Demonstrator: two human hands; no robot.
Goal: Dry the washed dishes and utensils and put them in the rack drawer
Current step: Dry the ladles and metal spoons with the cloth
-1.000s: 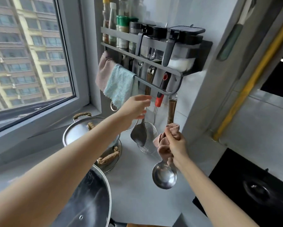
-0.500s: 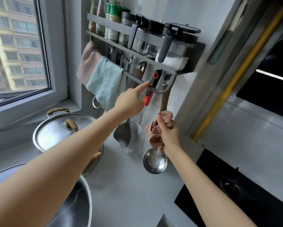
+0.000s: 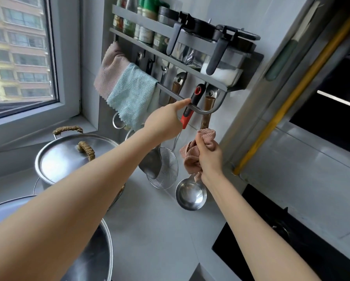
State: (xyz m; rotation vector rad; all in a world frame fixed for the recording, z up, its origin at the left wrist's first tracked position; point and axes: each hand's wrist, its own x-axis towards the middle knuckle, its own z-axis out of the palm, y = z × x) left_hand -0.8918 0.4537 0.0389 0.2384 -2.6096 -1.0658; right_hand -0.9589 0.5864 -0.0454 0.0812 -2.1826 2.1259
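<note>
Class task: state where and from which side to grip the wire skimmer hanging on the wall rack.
Grip its red-and-black handle, from the front, just under the rail. The skimmer hangs upright with that thick handle exposed; the wire bowl is thin and partly covered by a spatula.

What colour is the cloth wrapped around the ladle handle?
Dusty pink cloth, gripped by the right hand; it shows in the head view.

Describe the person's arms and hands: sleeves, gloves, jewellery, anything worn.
The left forearm and right forearm are bare right to the picture's edge, with no sleeve in sight. The left hand and right hand wear no gloves, and no ring, watch or bracelet shows on the sides that face the camera.
</note>
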